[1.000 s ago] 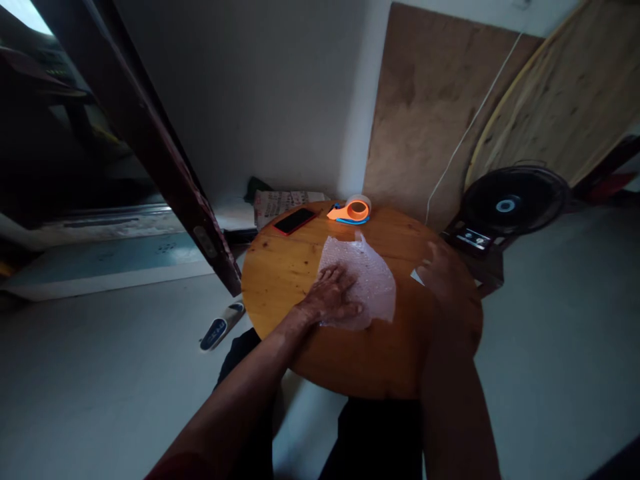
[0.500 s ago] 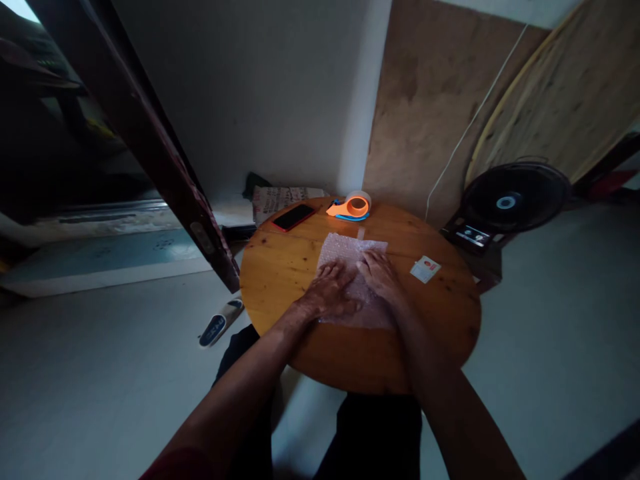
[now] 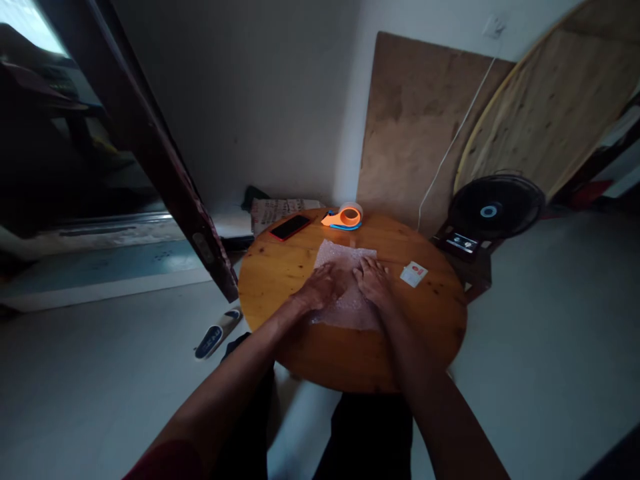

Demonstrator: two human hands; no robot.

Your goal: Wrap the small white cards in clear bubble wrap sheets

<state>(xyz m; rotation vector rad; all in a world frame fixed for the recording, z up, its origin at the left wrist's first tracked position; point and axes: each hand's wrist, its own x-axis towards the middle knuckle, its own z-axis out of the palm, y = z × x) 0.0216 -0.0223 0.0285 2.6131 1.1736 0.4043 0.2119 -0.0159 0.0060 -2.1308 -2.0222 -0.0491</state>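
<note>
Bench (image 3: 340, 370): round wooden top; near edge faces the person's legs (image 3: 373, 437).
Bubble wrap (image 3: 347, 317): translucent sheet lying on the middle of the bench, under both hands.
Left hand (image 3: 320, 287): palm down on the left part of the sheet; grip spread flat.
Right hand (image 3: 374, 280): palm down on its right part; grip spread, fingers aimed at the far edge.
Card (image 3: 413, 274): small, white with red print, right of the sheet, apart.
Phone (image 3: 290, 228): dark screen up, red edge, at the far left of the bench.
Tape dispenser (image 3: 334, 219): orange and blue, beside the far rim, right of the phone.
Fan (image 3: 515, 207): black, round, beyond the bench to the right.
</note>
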